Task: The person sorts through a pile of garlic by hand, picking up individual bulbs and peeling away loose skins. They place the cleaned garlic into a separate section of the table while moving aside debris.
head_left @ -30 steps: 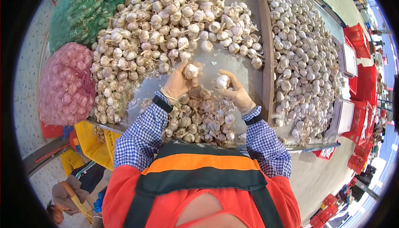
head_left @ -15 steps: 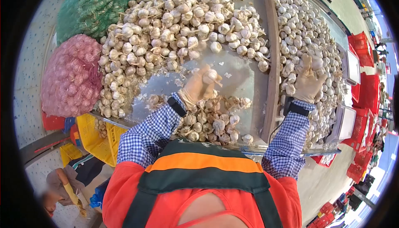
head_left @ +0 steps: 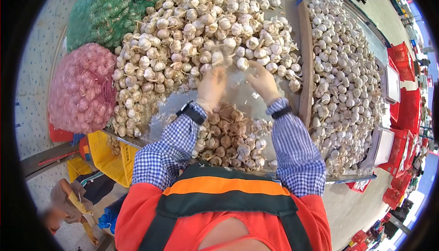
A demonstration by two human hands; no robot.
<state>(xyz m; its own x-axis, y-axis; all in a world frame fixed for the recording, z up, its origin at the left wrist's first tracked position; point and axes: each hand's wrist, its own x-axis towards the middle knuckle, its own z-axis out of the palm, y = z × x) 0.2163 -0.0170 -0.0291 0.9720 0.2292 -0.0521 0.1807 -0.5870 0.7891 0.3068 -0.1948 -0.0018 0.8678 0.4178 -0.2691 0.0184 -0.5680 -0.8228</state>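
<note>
Both hands are gloved and reach to the near edge of a large heap of garlic bulbs (head_left: 183, 31) on a metal table. My left hand (head_left: 212, 86) is blurred, its fingers at the heap's edge beside a pale bulb (head_left: 217, 58); what it holds, if anything, is unclear. To its right, my right hand (head_left: 263, 82) has its thumb and fingertips at a white bulb (head_left: 242, 63); whether it grips the bulb is hard to tell. Nearer my body lies a smaller pile of browner bulbs (head_left: 228, 136).
A wooden divider (head_left: 305, 63) separates the heap from more garlic (head_left: 343, 77) on the right. Green (head_left: 103, 13) and pink (head_left: 82, 88) net sacks stand left, above a yellow crate (head_left: 107, 152). Red crates (head_left: 407, 104) line the far right. Another person (head_left: 68, 200) is at lower left.
My right hand has come left from the garlic beyond the divider to the main heap. My left hand no longer shows the bulb it held and has its fingers at the heap's edge.
</note>
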